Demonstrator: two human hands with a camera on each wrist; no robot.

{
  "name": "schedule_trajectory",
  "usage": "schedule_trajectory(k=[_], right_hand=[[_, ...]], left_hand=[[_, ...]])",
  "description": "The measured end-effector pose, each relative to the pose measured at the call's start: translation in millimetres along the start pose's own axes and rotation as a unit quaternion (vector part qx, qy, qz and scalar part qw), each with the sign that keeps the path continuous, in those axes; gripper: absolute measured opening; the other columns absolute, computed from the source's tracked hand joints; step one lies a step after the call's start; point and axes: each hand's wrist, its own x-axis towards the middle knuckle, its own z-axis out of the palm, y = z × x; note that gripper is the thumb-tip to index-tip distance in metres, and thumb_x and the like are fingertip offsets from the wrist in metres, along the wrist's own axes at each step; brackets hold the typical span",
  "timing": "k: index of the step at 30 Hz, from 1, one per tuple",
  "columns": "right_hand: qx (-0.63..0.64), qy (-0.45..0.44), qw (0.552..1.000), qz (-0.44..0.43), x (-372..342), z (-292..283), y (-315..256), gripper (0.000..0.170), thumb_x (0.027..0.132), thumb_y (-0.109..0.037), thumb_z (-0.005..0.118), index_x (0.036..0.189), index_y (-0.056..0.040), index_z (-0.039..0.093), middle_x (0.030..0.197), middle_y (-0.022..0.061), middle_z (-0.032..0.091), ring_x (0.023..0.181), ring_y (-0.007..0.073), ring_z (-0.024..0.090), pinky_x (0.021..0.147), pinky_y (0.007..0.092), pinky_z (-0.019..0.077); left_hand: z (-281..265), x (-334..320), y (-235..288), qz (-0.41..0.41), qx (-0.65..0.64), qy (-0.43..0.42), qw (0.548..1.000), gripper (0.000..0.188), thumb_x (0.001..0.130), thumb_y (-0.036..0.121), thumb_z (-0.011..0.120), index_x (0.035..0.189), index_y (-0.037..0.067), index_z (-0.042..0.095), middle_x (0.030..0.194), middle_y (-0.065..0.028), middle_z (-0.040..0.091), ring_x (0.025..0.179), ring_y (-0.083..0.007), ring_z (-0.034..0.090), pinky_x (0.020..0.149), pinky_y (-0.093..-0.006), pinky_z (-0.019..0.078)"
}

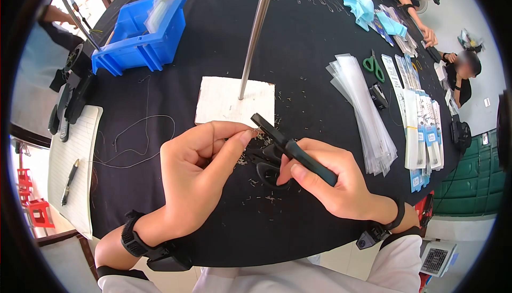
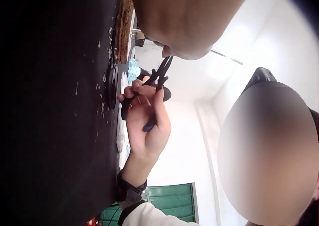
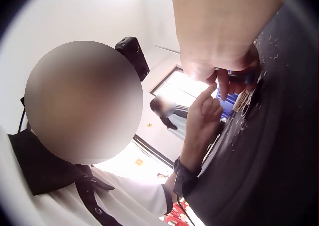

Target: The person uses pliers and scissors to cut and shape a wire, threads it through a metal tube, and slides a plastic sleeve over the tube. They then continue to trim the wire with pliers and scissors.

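My right hand (image 1: 336,183) grips a pair of dark-handled pliers (image 1: 312,164), their nose slanting up and left. Thumb and forefinger of my left hand (image 1: 194,178) pinch a tiny thin piece, mostly hidden by the fingertips; I cannot tell its kind. The nose of the pliers is right beside those fingertips, and the left wrist view shows the pliers (image 2: 160,75) from the side. Beneath the hands, black-handled scissors (image 1: 265,175) lie on the black cloth among many small metallic bits (image 1: 272,199). Just beyond stands a white block (image 1: 217,100) with an upright metal rod (image 1: 257,34).
A blue bin (image 1: 169,47) with clear sleeves stands back left. At left are a notebook (image 1: 80,157), a pen (image 1: 70,182) and a loose thin line (image 1: 146,151). Clear sleeves (image 1: 365,117), green scissors (image 1: 375,68) and labelled packets (image 1: 424,127) lie right. Other people sit far right.
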Motion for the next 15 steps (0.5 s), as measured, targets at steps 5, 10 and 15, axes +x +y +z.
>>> schedule_trajectory(k=[5, 10, 15], right_hand=[[0.009, 0.004, 1.000, -0.013, -0.1, -1.0, 7.0, 0.017, 0.089, -0.012, 0.056, 0.081, 0.0008, 0.063, 0.080, 0.0066, 0.058, 0.062, 0.0097, 0.053, 0.055, 0.0232, 0.0395], [-0.007, 0.007, 1.000, -0.018, 1.5, 1.4, -0.4, 0.023, 0.091, -0.014, 0.050, 0.078, 0.0010, 0.062, 0.081, 0.0070, 0.057, 0.069, 0.0126, 0.054, 0.062, 0.0246, 0.0414], [-0.023, 0.019, 0.999, -0.030, 1.1, 1.7, 3.8, 0.018, 0.088, -0.011, 0.054, 0.076, 0.0013, 0.060, 0.074, 0.0069, 0.056, 0.060, 0.0137, 0.052, 0.054, 0.0264, 0.0387]], left_hand=[[0.2, 0.4, 0.3, -0.008, -0.001, -0.011, 1.000, 0.012, 0.085, 0.003, 0.060, 0.091, -0.005, 0.065, 0.054, 0.0059, 0.050, 0.048, 0.0034, 0.034, 0.043, -0.0154, 0.0211], [0.2, 0.4, -0.9, -0.002, 0.010, -0.010, 1.000, 0.012, 0.085, 0.003, 0.061, 0.091, -0.005, 0.066, 0.053, 0.0055, 0.050, 0.048, 0.0034, 0.034, 0.043, -0.0156, 0.0214], [-0.1, 0.6, -0.1, -0.011, 0.011, -0.018, 1.000, 0.012, 0.085, 0.003, 0.061, 0.091, -0.006, 0.066, 0.054, 0.0045, 0.052, 0.048, 0.0029, 0.036, 0.044, -0.0153, 0.0226]])
